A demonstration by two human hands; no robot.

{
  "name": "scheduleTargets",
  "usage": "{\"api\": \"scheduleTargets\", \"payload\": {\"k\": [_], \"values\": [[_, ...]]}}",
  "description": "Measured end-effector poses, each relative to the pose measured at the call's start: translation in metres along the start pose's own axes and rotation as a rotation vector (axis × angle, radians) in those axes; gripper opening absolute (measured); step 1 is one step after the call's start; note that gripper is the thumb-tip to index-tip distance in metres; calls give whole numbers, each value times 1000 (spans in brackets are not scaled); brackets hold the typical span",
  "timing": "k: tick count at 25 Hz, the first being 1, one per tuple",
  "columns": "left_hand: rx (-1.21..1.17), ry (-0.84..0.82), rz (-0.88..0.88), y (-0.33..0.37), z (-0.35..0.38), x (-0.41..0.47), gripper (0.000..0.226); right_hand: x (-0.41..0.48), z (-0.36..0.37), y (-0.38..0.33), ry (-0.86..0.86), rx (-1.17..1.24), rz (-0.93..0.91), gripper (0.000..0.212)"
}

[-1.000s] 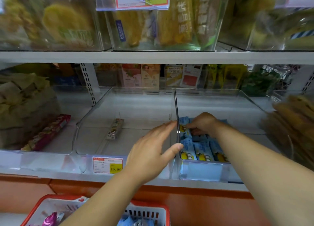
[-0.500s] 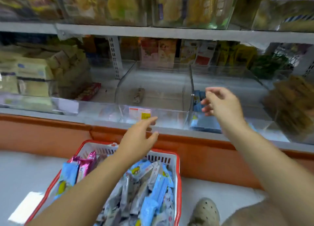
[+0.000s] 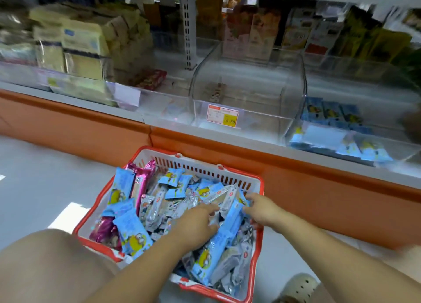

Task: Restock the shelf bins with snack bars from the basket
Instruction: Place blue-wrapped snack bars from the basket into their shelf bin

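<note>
Nearest us, the red basket (image 3: 91,216) sits on the floor beside our knee (image 3: 52,268), heaped with snack bars (image 3: 132,236) in blue, silver and pink wrappers. Our left hand (image 3: 196,223) lies on the middle of the heap, fingers stretched forward and loosely spread, with nothing held. Our right hand (image 3: 262,209) is at the basket's right edge, fingers curled against the blue bars; we cannot tell whether it has closed on one.

Beyond, at the shelf's front edge, the middle bin (image 3: 250,122), which carries a price tag (image 3: 222,118), holds a single bar (image 3: 216,90). The right bin (image 3: 293,129) has a layer of blue bars (image 3: 330,113).

The kinds are jumbled together, so a hasty handful could put the wrong bar in the wrong bin. The slick wrappers may slide out of a loose hold and fall to the floor on the way up. Raking through the heap could also spill bars over the basket's low near edge.
</note>
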State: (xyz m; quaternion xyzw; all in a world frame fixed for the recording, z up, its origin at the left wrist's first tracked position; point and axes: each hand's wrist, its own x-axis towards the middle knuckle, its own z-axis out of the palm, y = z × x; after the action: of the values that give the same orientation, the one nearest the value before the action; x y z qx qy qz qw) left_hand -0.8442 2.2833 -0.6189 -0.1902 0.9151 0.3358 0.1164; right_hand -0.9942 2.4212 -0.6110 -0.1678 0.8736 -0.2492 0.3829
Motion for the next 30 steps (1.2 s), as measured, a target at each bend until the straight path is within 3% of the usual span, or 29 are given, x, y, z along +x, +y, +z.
{"api": "scheduleTargets", "payload": {"k": [4, 7, 11, 13, 15, 17, 19, 21, 24, 30], "values": [[-16, 18, -17, -4, 5, 1, 54, 6, 11, 4, -35, -120, -100, 41], [-116, 12, -35, -1, 2, 3, 49, 1, 5, 1, -65, -119, -155, 18], [-389, -72, -30, 11, -24, 4, 36, -18, -24, -17, -52, 261, -276, 15], [-515, -99, -87, 20, -45, 4, 40, -30, -43, -28, -78, 451, -350, 16], [-868, -229, -188, 28, -65, 5, 44, -40, -60, -38, -95, 582, -398, 20], [-1139, -375, -182, 33, -83, 5, 38, -47, -71, -46, -110, 696, -412, 27], [-1248, -342, -121, 35, -95, 4, 35, -51, -78, -51, -153, 854, -401, 42], [-1201, -187, -62, 39, -100, 6, 39, -54, -82, -55, -207, 970, -379, 53], [-1015, 4, 9, 47, -103, 9, 48, -52, -85, -59, -140, 987, -338, 50], [-1043, 40, 66, 49, -109, 11, 36, -47, -94, -67, -43, 984, -343, 44]]}}
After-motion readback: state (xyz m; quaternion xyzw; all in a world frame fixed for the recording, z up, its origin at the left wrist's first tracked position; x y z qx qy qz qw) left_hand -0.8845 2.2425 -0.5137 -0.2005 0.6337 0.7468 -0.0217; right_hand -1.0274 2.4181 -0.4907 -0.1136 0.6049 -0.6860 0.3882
